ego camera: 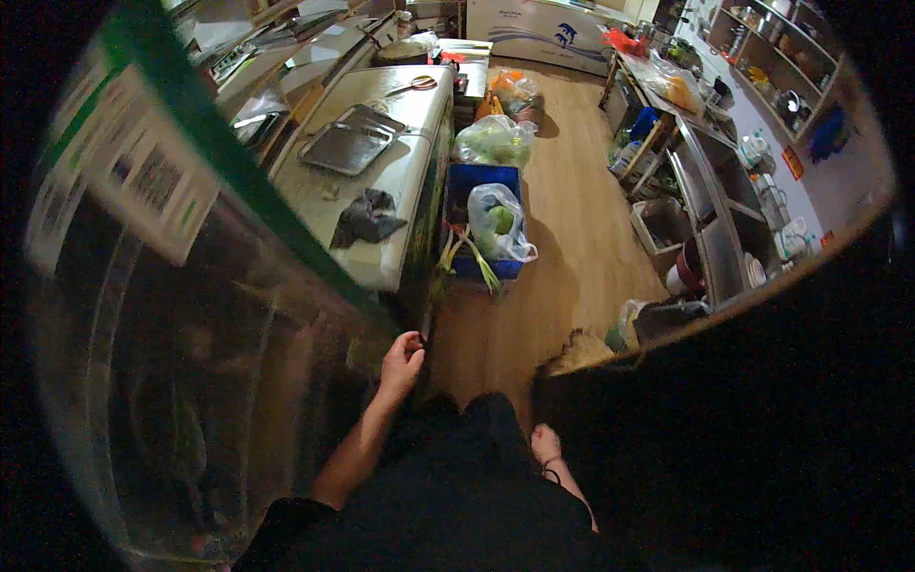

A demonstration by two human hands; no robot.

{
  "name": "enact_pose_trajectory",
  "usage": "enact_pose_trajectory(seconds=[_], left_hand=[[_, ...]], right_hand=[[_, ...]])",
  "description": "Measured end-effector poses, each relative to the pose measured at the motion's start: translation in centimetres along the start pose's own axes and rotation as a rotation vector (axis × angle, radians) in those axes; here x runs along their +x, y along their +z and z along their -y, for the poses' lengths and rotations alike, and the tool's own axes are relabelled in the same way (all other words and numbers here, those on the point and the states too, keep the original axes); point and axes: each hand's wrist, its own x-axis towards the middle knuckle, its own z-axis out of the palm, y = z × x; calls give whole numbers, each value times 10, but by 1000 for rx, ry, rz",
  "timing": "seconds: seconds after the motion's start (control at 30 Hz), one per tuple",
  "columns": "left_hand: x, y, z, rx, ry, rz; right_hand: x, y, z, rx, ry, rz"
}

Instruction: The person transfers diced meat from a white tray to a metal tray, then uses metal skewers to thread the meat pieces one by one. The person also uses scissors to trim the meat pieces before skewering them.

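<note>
My left hand (402,363) is at the edge of a glass door with a green frame (236,164), its fingers curled. Whether they grip the door edge is too dark to tell. Low by my side hangs my right hand (546,443), fingers folded in and a dark band at the wrist; nothing shows in it. Ahead on the floor stands a blue crate (509,269). It holds a clear plastic bag (493,214) with a round green vegetable inside, and green onions (477,257) hang over its near side.
Left of the crate is a white worktop (386,264) bearing a metal tray (354,139), a dark cloth (369,217) and scissors (422,84). Bagged vegetables (495,139) lie beyond the crate. Along the right run metal sinks (722,254). A white chest freezer (536,32) closes the far end.
</note>
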Motion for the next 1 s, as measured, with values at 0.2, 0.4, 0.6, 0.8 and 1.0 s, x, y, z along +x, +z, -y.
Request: enact_pose_trajectory(seconds=[0.2,0.4,0.6,0.8,1.0], left_hand=[[158,50,-47,60,36,-20],[360,61,-70,549,253,-255],[476,26,-68,1108,-23,-186],[489,27,-73,1059,-65,-118],[487,20,-80,1051,-64,-144]], right_hand=[[288,-55,124,-22,-333,-232],[612,-108,325,-104,-723,-289],[846,-104,530,-224,-1002,-283],[1051,-78,609,-42,-1110,-88],[1069,-49,677,-400,-890,121]])
